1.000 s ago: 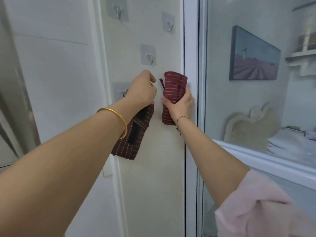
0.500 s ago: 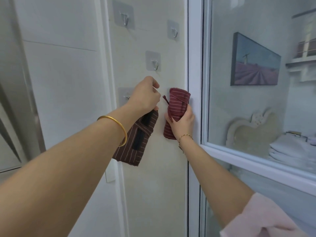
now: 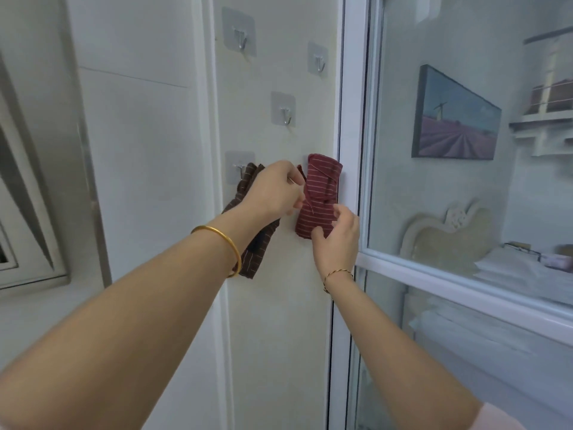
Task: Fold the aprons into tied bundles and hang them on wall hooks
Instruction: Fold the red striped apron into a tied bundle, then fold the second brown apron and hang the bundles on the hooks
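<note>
The left hand [image 3: 273, 190] pinches the strap [image 3: 300, 174] of the red bundle [image 3: 321, 187] (near its top), the right hand [image 3: 336, 240] holds its lower end; a brown bundle [image 3: 254, 259] hangs on a hook [image 3: 239, 173].

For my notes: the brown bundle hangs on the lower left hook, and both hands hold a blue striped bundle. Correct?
No. The head view shows the striped bundle held by the left hand and right hand is red, not blue; the rest stands.

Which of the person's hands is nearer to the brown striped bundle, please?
Left. The left hand sits in front of the upper part of the brown striped bundle, touching the edge of the red bundle; the right hand holds that bundle's lower end, further right.
</note>
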Demonstrator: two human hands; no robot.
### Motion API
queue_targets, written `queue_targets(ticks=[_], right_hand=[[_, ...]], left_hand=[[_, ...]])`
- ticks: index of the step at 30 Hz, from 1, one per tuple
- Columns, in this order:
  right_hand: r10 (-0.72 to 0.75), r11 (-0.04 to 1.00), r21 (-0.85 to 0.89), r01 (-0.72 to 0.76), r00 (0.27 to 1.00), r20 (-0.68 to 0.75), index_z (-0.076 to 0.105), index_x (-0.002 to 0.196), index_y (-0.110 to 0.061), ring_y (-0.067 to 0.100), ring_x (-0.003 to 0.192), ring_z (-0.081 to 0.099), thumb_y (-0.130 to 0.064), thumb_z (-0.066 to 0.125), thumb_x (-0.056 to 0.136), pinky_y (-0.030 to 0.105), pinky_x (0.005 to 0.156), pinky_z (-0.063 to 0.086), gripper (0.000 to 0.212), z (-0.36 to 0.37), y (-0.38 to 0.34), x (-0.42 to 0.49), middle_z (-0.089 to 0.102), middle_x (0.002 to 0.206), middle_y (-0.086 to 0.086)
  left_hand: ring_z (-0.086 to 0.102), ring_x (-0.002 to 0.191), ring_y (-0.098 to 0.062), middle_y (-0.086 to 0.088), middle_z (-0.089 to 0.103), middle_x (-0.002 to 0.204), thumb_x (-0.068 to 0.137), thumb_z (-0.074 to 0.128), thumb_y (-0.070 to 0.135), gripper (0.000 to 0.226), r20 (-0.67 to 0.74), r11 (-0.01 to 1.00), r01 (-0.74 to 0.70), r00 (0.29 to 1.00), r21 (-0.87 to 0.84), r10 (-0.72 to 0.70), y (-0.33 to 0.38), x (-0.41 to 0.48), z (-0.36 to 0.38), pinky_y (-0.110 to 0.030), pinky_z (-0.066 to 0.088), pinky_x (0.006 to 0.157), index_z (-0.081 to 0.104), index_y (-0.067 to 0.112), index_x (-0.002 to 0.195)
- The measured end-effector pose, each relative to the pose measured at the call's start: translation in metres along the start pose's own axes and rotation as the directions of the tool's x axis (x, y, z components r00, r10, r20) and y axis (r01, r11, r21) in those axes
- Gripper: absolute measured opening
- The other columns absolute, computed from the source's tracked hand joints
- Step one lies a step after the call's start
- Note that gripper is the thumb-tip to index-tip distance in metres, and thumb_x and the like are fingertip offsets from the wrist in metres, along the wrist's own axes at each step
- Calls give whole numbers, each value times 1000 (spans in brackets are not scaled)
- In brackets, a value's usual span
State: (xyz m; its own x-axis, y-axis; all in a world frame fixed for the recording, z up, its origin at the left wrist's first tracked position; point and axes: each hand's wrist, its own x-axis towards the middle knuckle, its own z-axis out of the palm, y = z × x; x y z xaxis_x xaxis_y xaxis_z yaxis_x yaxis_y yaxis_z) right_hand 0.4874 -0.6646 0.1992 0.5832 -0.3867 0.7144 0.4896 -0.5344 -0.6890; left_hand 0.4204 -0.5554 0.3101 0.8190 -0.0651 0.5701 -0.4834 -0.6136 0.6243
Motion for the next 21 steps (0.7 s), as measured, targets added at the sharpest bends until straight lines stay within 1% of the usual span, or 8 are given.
queue_targets(ticks=[2, 5, 8, 10, 12, 15, 18, 21], right_hand=[[-57, 998, 14, 56, 997, 45, 49, 120, -16, 16, 94, 55, -8, 56, 82, 31, 76, 50, 40, -4, -7, -24, 48, 117, -1], [-85, 996, -15, 90, 973, 214, 51, 111, -17, 14, 77, 54, -9, 52, 86, 31, 65, 48, 26, -6, -8, -78, 52, 105, -6], [4, 995, -90, 42, 890, 457, 50, 95, -19, 14, 66, 52, -18, 51, 89, 35, 61, 46, 7, 4, 4, -157, 53, 86, -8], [57, 985, -165, 54, 796, 603, 50, 94, -23, 12, 68, 54, -24, 50, 89, 31, 62, 45, 5, 12, 13, -201, 55, 86, -11], [88, 977, -191, 91, 647, 757, 52, 100, -25, 11, 73, 55, -24, 48, 88, 27, 64, 44, 12, 31, 7, -253, 56, 91, -13], [107, 976, -173, 131, 401, 910, 53, 110, -25, 14, 84, 56, -24, 48, 89, 28, 70, 44, 22, 62, -17, -311, 58, 98, -10], [93, 974, -122, 189, 154, 984, 53, 116, -24, 16, 92, 57, -28, 50, 90, 28, 76, 44, 26, 103, -59, -372, 59, 104, -7], [60, 979, -60, 195, 10, 998, 54, 118, -22, 18, 95, 58, -27, 50, 91, 28, 79, 45, 28, 143, -107, -434, 59, 104, -3]], left_hand=[[65, 75, -19, -11, 67, 86, 93, 42, -1, 17, 100, 998, 39, 994, -42, -34, -8, -19, 2, -27, 56, 66, 56, 7, 98], [68, 77, -17, -8, 68, 84, 95, 47, 8, 12, 268, 990, 143, 954, -14, -134, -33, -57, 1, -26, 57, 68, 59, 8, 95], [69, 81, -18, -5, 69, 84, 95, 48, 14, 15, 498, 950, 294, 812, 105, -305, -78, -108, -8, -29, 57, 72, 60, 7, 93], [68, 82, -17, -6, 68, 89, 95, 48, 17, 16, 592, 907, 369, 692, 203, -414, -110, -140, -14, -29, 56, 75, 60, 7, 95], [67, 83, -17, -6, 67, 92, 95, 50, 19, 15, 597, 830, 483, 589, 279, -544, -155, -187, -32, -30, 56, 76, 59, 8, 96], [67, 84, -18, -8, 66, 95, 95, 50, 18, 15, 516, 707, 635, 512, 310, -686, -215, -255, -68, -31, 55, 76, 58, 7, 101], [66, 86, -19, -10, 65, 101, 96, 48, 17, 20, 396, 572, 756, 442, 318, -805, -271, -328, -123, -28, 54, 72, 57, 4, 109], [62, 89, -20, -12, 58, 107, 96, 45, 13, 26, 217, 434, 841, 380, 322, -899, -316, -395, -188, -29, 54, 69, 54, 0, 117]])
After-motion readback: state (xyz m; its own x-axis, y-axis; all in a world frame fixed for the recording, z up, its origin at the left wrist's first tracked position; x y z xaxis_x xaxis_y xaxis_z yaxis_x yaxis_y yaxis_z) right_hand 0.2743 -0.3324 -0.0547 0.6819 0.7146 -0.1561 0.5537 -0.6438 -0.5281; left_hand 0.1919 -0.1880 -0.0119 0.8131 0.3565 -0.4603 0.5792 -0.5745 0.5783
